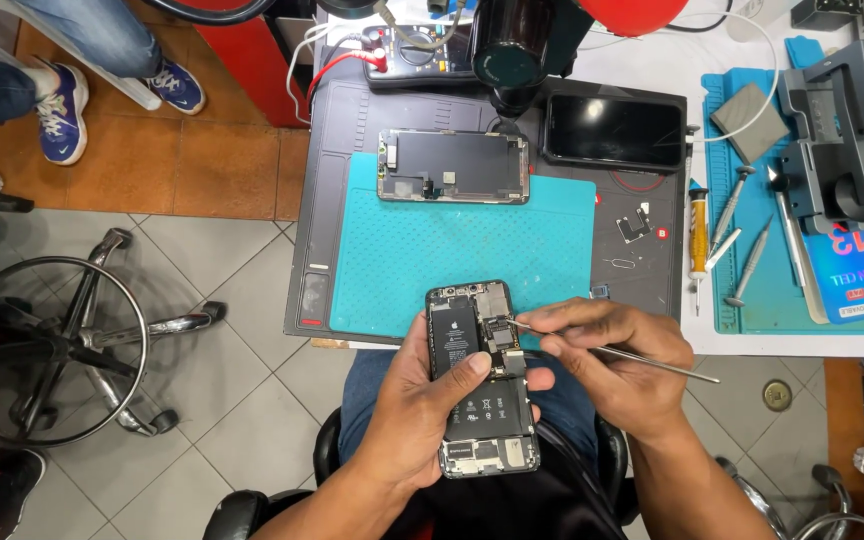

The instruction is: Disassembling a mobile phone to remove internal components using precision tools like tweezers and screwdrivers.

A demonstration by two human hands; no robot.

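Note:
My left hand (414,405) grips an opened phone body (479,400) over my lap, its black battery and circuit boards facing up, thumb resting across the battery. My right hand (612,360) pinches thin metal tweezers (652,358), with the tip touching the board near the phone's upper right. On the teal mat (392,270) ahead lies a detached phone screen assembly (454,166), inner side up. A second phone (614,130) with a dark glass face lies to its right.
A dark work mat (347,120) covers the bench under a microscope head (510,45). Screwdrivers (732,215), a yellow-handled tool (698,235) and a grey clamp fixture (837,130) sit on the right. A stool base (62,340) and another person's shoes (60,115) are left.

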